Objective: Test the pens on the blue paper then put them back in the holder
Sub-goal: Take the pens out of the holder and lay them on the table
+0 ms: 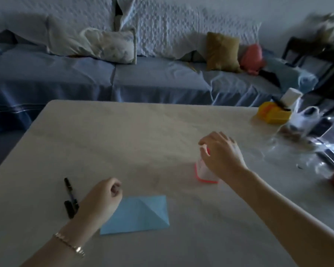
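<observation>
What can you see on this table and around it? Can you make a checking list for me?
Surface: pale table, mostly bare in the middle.
Job's things: blue paper, creased, flat near the front; black pen lying left of it, partly behind the wrist; pink-edged holder upright.
Clutter: yellow box, clear bags and a tray at the right edge.
Hands: left hand loosely curled over the paper's corner, seemingly empty; right hand over the holder's top.
Cables: nothing seen.
Surroundings: blue-covered sofa with cushions behind.

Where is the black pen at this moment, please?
In the head view, the black pen lies on the table at the near left, beside the left hand and left of the blue paper.
</observation>
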Tool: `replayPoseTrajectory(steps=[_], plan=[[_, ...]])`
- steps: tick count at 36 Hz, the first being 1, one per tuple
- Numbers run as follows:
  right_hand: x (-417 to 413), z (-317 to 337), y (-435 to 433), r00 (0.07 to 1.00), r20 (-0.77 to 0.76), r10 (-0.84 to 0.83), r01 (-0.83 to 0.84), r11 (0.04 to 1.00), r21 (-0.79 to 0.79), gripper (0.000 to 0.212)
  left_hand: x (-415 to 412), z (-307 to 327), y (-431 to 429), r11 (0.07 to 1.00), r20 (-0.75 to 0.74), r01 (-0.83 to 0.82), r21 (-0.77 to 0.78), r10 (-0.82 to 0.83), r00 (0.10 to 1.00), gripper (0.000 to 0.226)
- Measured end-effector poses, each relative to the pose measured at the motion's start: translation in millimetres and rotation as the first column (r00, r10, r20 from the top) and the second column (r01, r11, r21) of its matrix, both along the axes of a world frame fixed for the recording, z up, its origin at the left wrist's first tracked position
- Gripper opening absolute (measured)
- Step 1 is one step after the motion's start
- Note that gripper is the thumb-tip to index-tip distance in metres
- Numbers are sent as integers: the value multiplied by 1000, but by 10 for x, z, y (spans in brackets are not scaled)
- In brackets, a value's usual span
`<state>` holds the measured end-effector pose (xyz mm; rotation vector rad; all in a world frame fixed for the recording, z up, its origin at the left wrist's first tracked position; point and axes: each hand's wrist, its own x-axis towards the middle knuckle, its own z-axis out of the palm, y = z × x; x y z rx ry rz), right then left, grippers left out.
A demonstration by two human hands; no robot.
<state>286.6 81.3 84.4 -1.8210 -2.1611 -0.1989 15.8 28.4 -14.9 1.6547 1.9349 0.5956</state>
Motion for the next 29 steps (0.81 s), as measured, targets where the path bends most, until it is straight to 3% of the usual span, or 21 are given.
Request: replayPoseTrajectory(steps=[3,8,13,18,21,23,26,29], plan=[[353,77,51,985,96,-142,151,984,-96,35,179,31,17,996,-15,84,0,-84,996,8],[507,-109,110,999,38,-32,42,954,-296,26,336,68,-36,995,-13,101,-23,-101,995,13],[500,-317,121,998,-27,-62,56,983,-178,15,307,117,-87,995,0,93,-43,-93,996,12],[461,-271,47,992,-105,-73,71,997,-29,14,236,186,-97,990,-18,123,-73,-124,992,28],[384,-163,-26,982,-187,0,30,987,158,4,268,263,-67,986,-1,146,-81,-147,989,20],[318,-118,-34,985,-173,-8,41,981,188,7,317,324,-53,985,33,162,-58,-160,987,12],[295,-150,48,989,-108,-98,102,994,33,23,385,393,-43,979,45,202,20,-203,978,9],[329,-285,140,989,33,-145,149,977,-150,17,410,421,-59,973,37,224,51,-226,974,9]])
